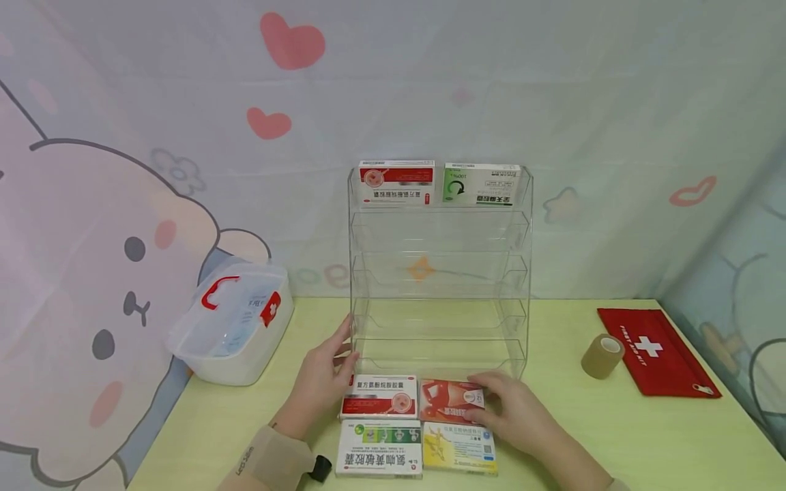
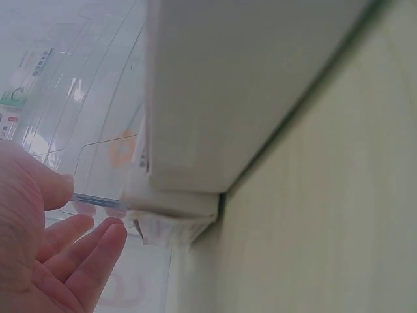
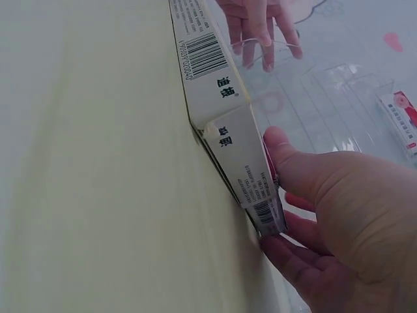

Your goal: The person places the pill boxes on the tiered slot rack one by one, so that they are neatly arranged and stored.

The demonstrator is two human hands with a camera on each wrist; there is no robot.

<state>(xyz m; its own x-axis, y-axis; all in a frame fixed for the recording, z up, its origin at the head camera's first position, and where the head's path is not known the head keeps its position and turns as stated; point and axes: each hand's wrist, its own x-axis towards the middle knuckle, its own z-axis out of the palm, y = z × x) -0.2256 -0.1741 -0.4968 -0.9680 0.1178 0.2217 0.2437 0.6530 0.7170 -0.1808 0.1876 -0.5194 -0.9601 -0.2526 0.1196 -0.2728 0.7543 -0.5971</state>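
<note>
With your left hand (image 1: 325, 372) pinching the clear acrylic tiered rack (image 1: 439, 298) by its side and your right hand (image 1: 512, 412) pinching the red cardboard box (image 1: 443, 395) in front, lift level, avoiding the yellow-and-white carton (image 1: 454, 455).

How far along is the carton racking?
Looks done: a red-and-white carton and a green-and-white carton sit in the top tier of the clear plastic rack.

In hand: the right hand grips a mostly red carton; the left hand is at the rack's left side.

Probably left: that one, plus the red-banded white, green-banded white and yellow-and-white cartons before the rack.
</note>
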